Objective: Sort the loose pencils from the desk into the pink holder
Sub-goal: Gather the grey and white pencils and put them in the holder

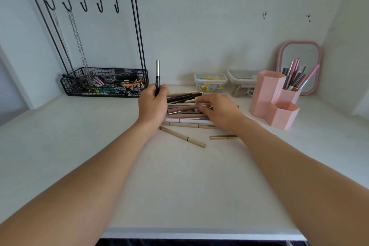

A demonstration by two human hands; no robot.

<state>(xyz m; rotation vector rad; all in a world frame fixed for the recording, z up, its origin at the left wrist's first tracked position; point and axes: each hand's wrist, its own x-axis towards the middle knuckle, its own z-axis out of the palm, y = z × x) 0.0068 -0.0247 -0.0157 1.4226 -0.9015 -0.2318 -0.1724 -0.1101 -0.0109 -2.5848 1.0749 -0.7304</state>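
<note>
The left hand [152, 104] has its grip closed round one black pencil [157, 78] with a silver cap, held upright above the bench [179, 185], well apart from the pink holder [267, 94] near the far right corner. The right hand [221, 112] lies flat on the pile of loose pencils [185, 108] toward the far edge; whether its fingers have pinched one I cannot tell. Pressing there could roll pencils apart, and a careless drop could miss the holder's narrow cups. The black pencil bears small print, too blurred to read.
</note>
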